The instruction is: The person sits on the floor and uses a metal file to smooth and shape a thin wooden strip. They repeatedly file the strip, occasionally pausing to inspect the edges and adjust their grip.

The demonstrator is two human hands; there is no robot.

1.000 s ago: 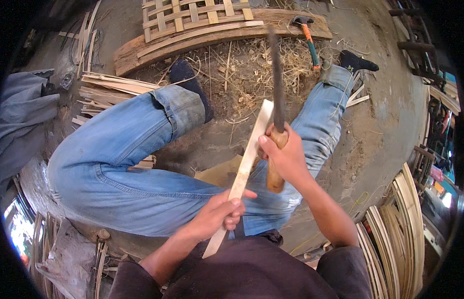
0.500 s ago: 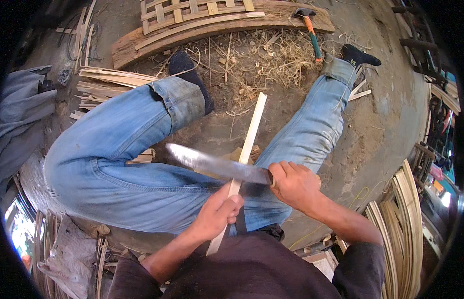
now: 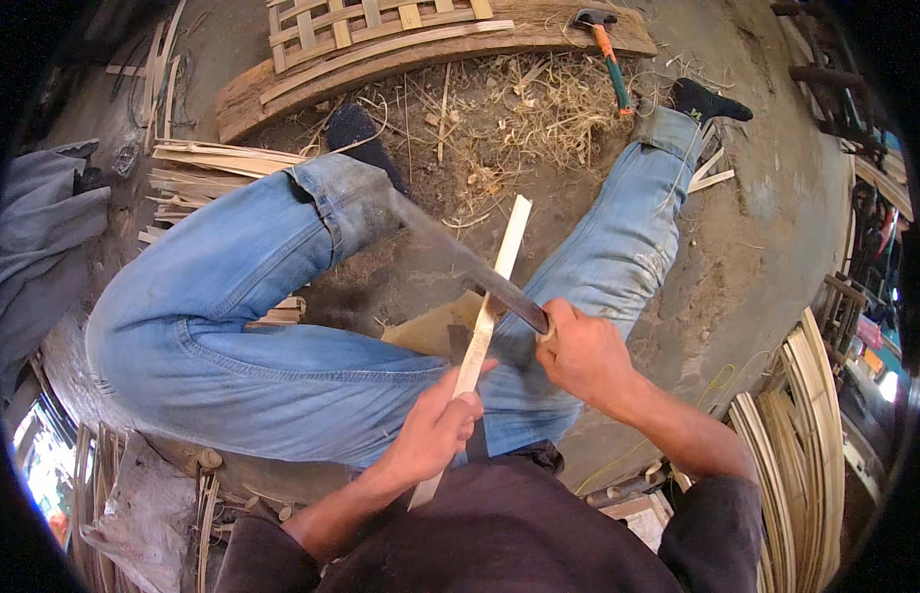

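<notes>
The left hand (image 3: 435, 435) has its fingers (image 3: 458, 415) curled tight around the lower part of a pale bamboo strip (image 3: 494, 287), the thumb lying along the strip's face. The strip runs past the fingers on both sides: a short end sticks out below the hand toward the person's dark shirt (image 3: 509, 539), and the long end rises away from the body, leaning slightly right, its squared tip pointing at the straw litter (image 3: 499, 109) on the floor between the legs.

The right hand (image 3: 583, 356) is closed in a fist on the handle of a long knife (image 3: 460, 262). The blade stretches up and left from that fist, crossing the strip just above the left hand's fingers and touching it there, with the tip over the left knee of the blue jeans (image 3: 242, 326).

Farther out on the dirt floor (image 3: 766, 227) lie a hammer (image 3: 608, 49) with an orange-and-green handle near the right foot, a woven bamboo panel (image 3: 371, 20) on a curved plank, and bundles of split strips (image 3: 198, 168) at left.
</notes>
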